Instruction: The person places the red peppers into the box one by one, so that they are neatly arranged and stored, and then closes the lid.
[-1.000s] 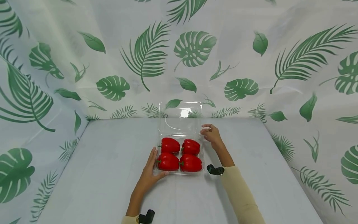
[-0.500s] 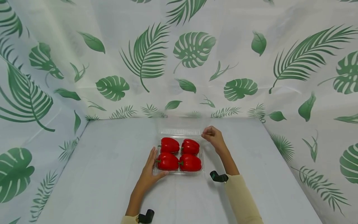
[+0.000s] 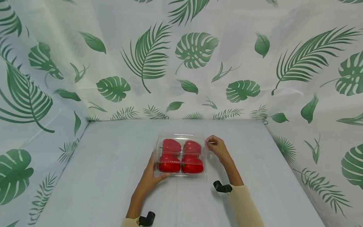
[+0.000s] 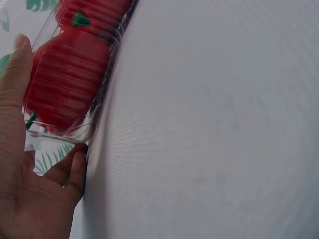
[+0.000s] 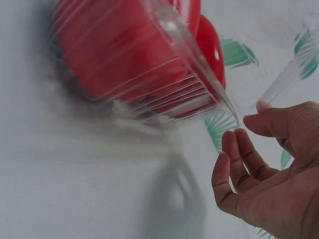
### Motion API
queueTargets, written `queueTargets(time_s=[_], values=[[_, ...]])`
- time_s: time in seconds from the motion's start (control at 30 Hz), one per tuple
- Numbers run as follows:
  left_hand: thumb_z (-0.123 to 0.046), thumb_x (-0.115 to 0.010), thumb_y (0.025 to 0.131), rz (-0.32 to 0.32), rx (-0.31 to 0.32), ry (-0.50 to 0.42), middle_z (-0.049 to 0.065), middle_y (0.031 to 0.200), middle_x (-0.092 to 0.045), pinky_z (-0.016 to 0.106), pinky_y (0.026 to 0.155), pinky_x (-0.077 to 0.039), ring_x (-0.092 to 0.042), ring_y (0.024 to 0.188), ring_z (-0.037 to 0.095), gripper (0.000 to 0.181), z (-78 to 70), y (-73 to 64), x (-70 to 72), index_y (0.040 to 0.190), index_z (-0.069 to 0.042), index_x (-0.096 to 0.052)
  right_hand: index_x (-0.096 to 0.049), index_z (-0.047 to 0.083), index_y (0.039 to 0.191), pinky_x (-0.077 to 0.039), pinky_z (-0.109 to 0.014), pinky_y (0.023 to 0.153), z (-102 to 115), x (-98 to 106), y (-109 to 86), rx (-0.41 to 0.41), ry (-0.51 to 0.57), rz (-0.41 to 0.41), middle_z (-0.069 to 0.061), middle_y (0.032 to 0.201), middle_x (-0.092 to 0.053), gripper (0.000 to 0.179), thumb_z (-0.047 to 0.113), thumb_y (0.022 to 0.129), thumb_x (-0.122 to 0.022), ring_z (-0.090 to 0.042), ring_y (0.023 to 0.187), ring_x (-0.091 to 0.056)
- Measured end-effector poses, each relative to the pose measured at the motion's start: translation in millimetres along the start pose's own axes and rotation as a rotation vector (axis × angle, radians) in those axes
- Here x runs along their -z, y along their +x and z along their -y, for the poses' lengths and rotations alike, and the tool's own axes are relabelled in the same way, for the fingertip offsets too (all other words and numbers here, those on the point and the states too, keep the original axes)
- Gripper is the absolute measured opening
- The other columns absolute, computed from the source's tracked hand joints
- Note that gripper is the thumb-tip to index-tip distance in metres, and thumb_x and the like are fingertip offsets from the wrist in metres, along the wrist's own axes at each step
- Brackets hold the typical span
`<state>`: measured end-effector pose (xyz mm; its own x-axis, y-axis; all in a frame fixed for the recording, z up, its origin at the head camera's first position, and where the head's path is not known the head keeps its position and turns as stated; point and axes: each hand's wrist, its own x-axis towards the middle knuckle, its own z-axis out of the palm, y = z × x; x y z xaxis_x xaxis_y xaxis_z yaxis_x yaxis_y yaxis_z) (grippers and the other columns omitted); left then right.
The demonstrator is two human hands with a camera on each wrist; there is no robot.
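Note:
Several red bell peppers (image 3: pixel 169 165) lie in two rows inside a clear plastic clamshell container (image 3: pixel 181 175). Its hinged lid (image 3: pixel 181 136) slants over them, with its free edge raised above the front row. My left hand (image 3: pixel 150 174) rests around the container's near left corner, fingers along the left side and thumb on the front wall. The left wrist view shows that thumb (image 4: pixel 17 69) straight against the wall beside a pepper (image 4: pixel 70 74). At the right side my right hand (image 3: pixel 218 147) pinches the lid's edge (image 5: pixel 284 77) between thumb and forefinger, other fingers loosely bent.
A white cloth-covered table (image 3: pixel 113 164) extends around the container. Behind and beside it hangs a white sheet printed with green leaves (image 3: pixel 244 91). Each wrist carries a small black camera (image 3: pixel 222 187).
The lid has swung from upright, leaning back, down over the peppers. My right hand has closed on its edge and come slightly nearer. My left hand stays at the container's corner.

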<state>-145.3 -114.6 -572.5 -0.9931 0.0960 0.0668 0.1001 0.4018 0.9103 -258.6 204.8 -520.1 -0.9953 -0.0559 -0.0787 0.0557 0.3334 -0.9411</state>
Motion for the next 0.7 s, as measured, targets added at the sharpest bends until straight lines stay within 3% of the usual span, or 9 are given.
queueTargets(time_s=[0.23,0.5,0.7], values=[[-0.039,-0.083,0.074,-0.022,-0.02,-0.004,0.001,0.165,-0.016,0.065,0.114,-0.027,-0.02,0.15,0.036,0.119,2.1,0.9,2.0,0.158,-0.022,-0.001,-0.06,-0.004,0.101,-0.058,-0.028,0.076,-7,-5,-4.7,-0.019,0.056,0.007,-0.006,0.093,-0.06,0.012,0.003,0.097,-0.053,-0.015,0.088,-0.059],[-0.04,-0.083,0.074,-0.005,-0.006,0.009,0.002,0.164,-0.017,0.065,0.112,-0.031,-0.022,0.149,0.036,0.111,1.5,-1.0,5.3,0.157,-0.036,-0.009,-0.056,-0.002,0.111,-0.057,-0.025,0.075,-11,-13,-17.2,-0.04,0.072,-0.008,-0.013,0.102,-0.059,0.018,0.007,0.101,-0.044,-0.014,0.088,-0.058],[-0.035,-0.084,0.074,0.011,-0.024,0.003,0.005,0.164,-0.018,0.064,0.113,-0.028,-0.02,0.15,0.036,0.111,2.6,0.5,7.4,0.157,-0.033,-0.01,-0.055,0.004,0.119,-0.056,-0.023,0.074,-14,-17,-29.2,-0.009,0.039,-0.035,-0.017,0.102,-0.061,0.022,0.015,0.103,-0.046,-0.014,0.089,-0.06]])
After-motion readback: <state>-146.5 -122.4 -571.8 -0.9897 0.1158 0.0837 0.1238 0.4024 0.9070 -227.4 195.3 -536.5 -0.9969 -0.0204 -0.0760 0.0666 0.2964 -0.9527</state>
